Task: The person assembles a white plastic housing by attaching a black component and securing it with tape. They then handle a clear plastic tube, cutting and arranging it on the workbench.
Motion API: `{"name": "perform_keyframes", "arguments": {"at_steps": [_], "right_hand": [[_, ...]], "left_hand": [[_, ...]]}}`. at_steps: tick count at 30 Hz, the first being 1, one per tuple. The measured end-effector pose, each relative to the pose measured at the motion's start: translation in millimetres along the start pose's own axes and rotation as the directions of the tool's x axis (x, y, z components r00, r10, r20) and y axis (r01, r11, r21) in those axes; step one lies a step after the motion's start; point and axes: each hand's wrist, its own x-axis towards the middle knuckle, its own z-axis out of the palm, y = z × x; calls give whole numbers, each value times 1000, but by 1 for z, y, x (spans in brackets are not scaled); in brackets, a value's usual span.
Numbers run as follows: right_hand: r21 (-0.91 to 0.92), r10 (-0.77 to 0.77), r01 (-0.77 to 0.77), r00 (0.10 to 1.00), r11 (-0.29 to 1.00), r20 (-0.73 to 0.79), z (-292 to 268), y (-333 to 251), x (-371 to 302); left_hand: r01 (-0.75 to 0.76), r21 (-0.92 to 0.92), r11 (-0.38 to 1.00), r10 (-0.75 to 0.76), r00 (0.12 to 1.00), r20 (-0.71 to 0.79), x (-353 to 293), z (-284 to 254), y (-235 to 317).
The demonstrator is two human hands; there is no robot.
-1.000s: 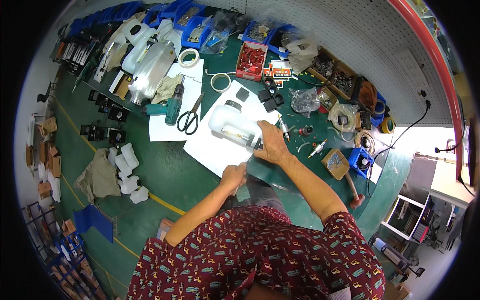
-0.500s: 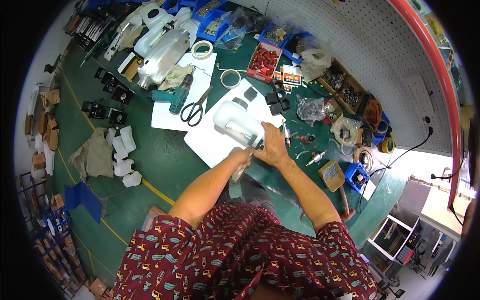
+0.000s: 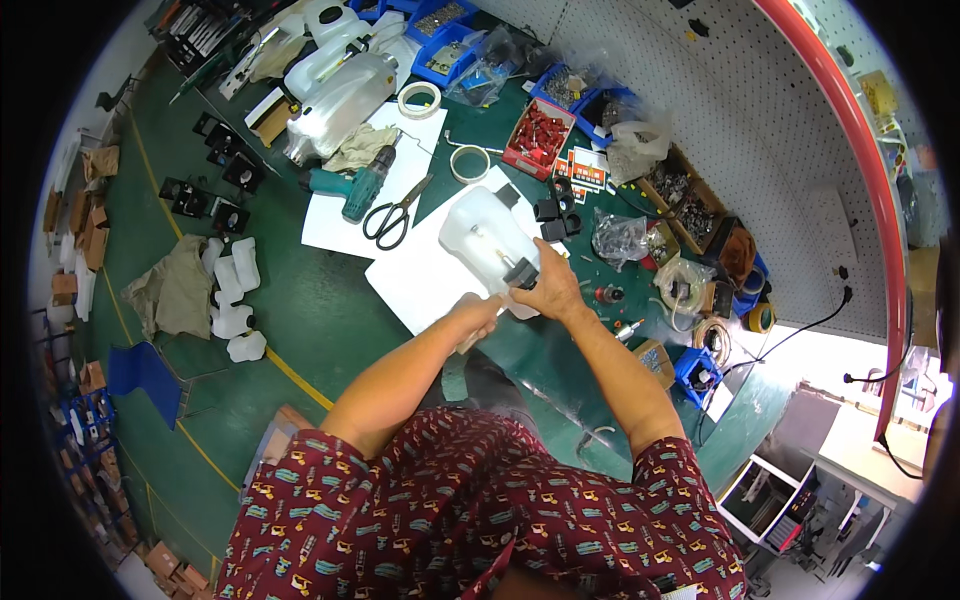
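Observation:
A translucent white plastic tank is tilted over the white sheets on the green bench. My right hand grips its near right end, fingers wrapped round the edge. Beside those fingers a black fitting shows on the tank, and a small brass-coloured part is visible in its middle. Close against the near end, my left hand is closed on something pale that is mostly hidden by the fingers. Black scissors and a teal cordless drill lie left of the tank.
Tape rolls, a box of red parts and blue bins stand beyond the tank. Bagged parts and black fittings lie to the right. A perforated panel borders the bench's far right.
The tank has turned in my hands: the grey neck at its far end is now out of sight, and the black fitting faces up more. Both hands keep their hold.

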Motion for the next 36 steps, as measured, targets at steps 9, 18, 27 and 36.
{"name": "perform_keyframes", "arguments": {"at_steps": [9, 18, 27, 36], "right_hand": [[338, 261, -316, 945, 886, 198, -54, -1, 9], [368, 202, -283, 949, 886, 242, -70, -17, 4], [432, 121, -223, 961, 874, 250, -89, -32, -3], [218, -358, 329, 928, 919, 106, -157, -127, -62]], "left_hand": [[-165, 176, 971, 147, 983, 107, -88, -8, 44], [-240, 239, 941, 232, 971, 62, -96, -7, 27], [-213, -76, 974, 225, 944, 242, -100, -13, 23], [7, -529, 848, 371, 705, 604, -123, -55, 108]]}}
